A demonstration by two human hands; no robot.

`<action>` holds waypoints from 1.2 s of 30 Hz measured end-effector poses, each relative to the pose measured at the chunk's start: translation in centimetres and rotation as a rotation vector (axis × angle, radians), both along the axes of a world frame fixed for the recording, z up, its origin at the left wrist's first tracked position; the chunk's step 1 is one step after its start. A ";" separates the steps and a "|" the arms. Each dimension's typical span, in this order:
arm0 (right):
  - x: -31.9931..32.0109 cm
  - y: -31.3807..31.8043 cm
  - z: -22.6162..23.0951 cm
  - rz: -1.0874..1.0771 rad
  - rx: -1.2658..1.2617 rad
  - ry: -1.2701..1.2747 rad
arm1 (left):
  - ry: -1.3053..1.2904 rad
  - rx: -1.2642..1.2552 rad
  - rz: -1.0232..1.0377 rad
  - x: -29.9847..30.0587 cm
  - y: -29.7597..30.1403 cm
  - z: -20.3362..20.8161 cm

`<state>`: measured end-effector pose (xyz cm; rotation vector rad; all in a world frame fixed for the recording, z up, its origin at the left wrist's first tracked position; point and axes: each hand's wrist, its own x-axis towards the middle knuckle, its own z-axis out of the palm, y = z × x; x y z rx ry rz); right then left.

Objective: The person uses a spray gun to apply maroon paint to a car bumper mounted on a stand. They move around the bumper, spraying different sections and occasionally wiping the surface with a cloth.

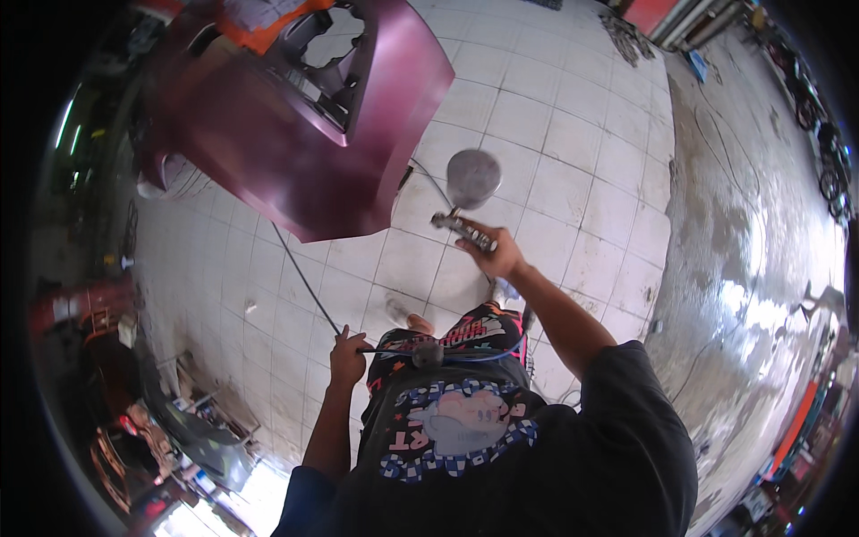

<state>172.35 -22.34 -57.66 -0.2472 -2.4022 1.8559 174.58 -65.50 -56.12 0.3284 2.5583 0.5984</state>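
Observation:
In my right hand (499, 254) is a metal spray gun (467, 234), my fingers wrapped around its body. A round grey cup (472, 177) sits at the gun's far end. My left hand (349, 356) is closed around a thin dark hose (306, 282). One stretch of it runs up under the painted panel, and a dark-to-blue stretch (488, 359) crosses in front of my waist toward the right. Beyond both hands stands a large glossy maroon vehicle bumper panel (286, 161), with a dark-edged opening. The gun is to the right of the panel, apart from it.
White floor tiles (573, 192) lie beneath me and around the panel. Orange material (268, 27) shows behind the panel. Motorcycles (832, 170) stand along the far right, past a wet concrete strip (711, 233). Cluttered parts (192, 430) lie at the lower left.

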 end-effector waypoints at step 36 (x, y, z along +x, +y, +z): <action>0.4 -5.3 6.8 0.080 0.373 -0.110 | -0.041 0.276 -0.187 0.1 -5.0 5.6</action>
